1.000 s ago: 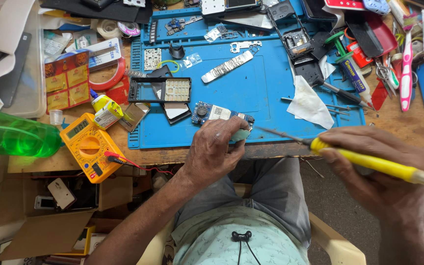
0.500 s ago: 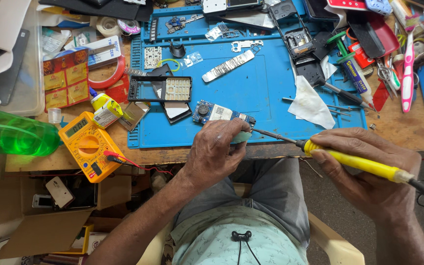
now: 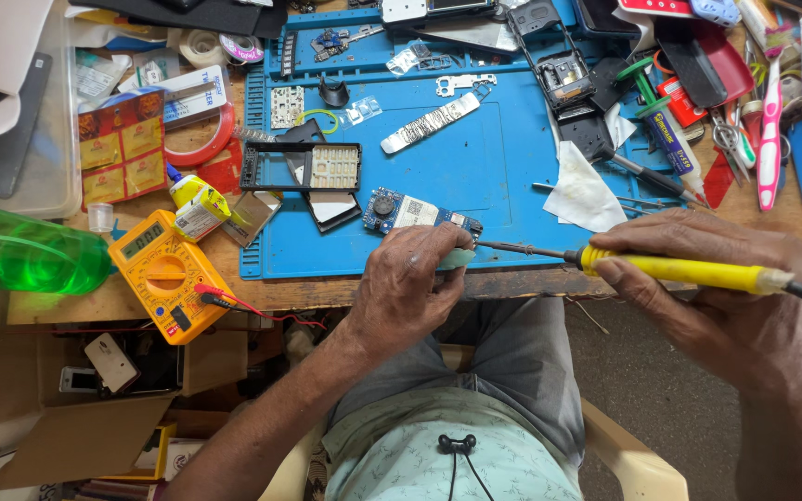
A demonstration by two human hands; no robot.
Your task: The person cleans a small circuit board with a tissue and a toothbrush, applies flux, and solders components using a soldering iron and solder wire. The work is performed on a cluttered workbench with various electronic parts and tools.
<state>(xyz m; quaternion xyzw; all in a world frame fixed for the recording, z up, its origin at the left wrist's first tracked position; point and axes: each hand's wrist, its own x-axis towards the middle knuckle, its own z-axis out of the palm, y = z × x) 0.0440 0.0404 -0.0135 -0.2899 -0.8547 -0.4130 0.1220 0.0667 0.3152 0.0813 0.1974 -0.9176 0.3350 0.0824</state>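
Left fingers (image 3: pixel 438 243): curled, pinching a small pale-green piece (image 3: pixel 457 259) at the front edge of the mat.
Left hand (image 3: pixel 407 288): rested over the bench edge, knuckles up, wrist trailing down toward the lap.
Right fingers (image 3: pixel 647 249): clenched around the yellow handle, thumb underneath.
Right hand (image 3: pixel 717 292): held just off the front of the bench, well right of the left hand.
Soldering iron (image 3: pixel 670 269): gripped in the right hand, lying nearly level; dark shaft pointed left, tip at the pale-green piece beside the left fingertips. Contact not resolvable. Black cord off the rear end, to the right.
Circuit board (image 3: pixel 420 213): flat on the mat just above the left hand, blue, with a round silver cell at its left end; right end partly hidden by the fingers.
Blue mat (image 3: pixel 503 167): spread over the wooden bench, strewn with phone parts.
Black frame (image 3: pixel 301 167): on the mat's left part, well apart from the hands.
Silver strip (image 3: pixel 429 123): angled, near mat centre.
White tissue (image 3: pixel 582 195): crumpled, on the mat right of centre, above the iron's shaft.
Multimeter (image 3: pixel 167 276): orange, off the mat's left front corner, red lead trailing right.
Green bottle (image 3: pixel 20 250): on its side at the far left, beside the multimeter.
Pink toothbrush (image 3: pixel 770 121): far right, among clutter.
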